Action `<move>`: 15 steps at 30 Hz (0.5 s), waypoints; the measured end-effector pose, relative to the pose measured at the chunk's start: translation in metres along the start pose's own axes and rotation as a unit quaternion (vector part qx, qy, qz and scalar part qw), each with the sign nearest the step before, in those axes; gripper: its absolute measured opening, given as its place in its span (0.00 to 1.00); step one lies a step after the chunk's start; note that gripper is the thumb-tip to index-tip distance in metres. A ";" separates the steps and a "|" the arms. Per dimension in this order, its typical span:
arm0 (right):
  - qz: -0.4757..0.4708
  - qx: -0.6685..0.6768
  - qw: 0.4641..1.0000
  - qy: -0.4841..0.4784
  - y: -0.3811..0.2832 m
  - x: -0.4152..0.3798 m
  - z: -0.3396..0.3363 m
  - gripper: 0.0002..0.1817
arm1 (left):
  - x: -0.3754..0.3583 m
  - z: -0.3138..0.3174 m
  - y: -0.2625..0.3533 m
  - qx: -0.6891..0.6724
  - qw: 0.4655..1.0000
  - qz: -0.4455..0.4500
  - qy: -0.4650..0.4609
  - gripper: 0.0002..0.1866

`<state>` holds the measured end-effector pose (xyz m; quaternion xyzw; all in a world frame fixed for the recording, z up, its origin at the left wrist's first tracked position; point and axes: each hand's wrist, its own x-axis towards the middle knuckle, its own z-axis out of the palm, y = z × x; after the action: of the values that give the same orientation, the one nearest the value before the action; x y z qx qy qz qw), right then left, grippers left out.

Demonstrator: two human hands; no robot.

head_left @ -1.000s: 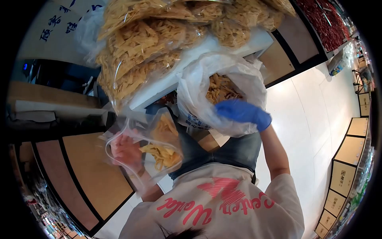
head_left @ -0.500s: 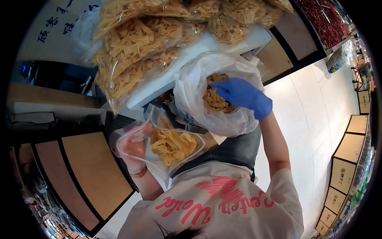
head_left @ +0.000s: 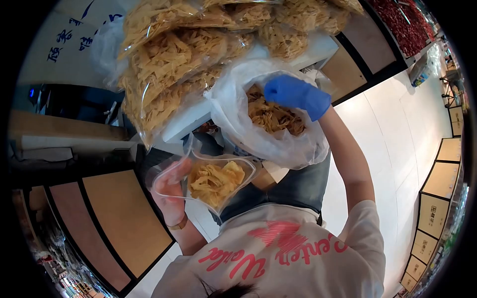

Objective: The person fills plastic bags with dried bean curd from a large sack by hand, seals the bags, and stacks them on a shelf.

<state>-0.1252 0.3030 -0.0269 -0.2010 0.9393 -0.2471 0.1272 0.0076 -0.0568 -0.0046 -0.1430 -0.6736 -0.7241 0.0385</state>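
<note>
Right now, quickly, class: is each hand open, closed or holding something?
Left hand: holding the clear pouch.
Right hand: gloved, at the mouth of the white bag; its grip cannot be told.

Bright glare on the floor [head_left: 390,126] — fisheye-bowed edges, black corners.

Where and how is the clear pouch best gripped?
Probably by the side wall and rim nearest the left hand, coming from the person's left, as that hand does. The clear pouch looks thin and limp, its mouth gaping toward the camera with yellowish strips heaped inside; a side hold would likely support it and leave the opening uncovered.
</note>
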 end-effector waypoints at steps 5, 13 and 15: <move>-0.030 0.195 0.974 0.108 0.002 0.014 0.066 0.27 | 0.009 0.012 0.002 0.031 0.998 -0.011 -0.044 0.38; 0.146 -0.080 0.977 0.132 -0.047 0.015 0.139 0.34 | 0.012 0.018 0.005 0.030 0.999 -0.025 -0.034 0.37; 0.115 -0.027 0.982 0.145 -0.041 0.007 0.137 0.34 | 0.012 0.017 0.008 0.052 0.997 -0.024 -0.048 0.37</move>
<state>-0.0727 0.2108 -0.1224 -0.0571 0.9710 -0.2319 0.0119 0.0008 -0.0391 0.0075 -0.1596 -0.7146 -0.6811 -0.0037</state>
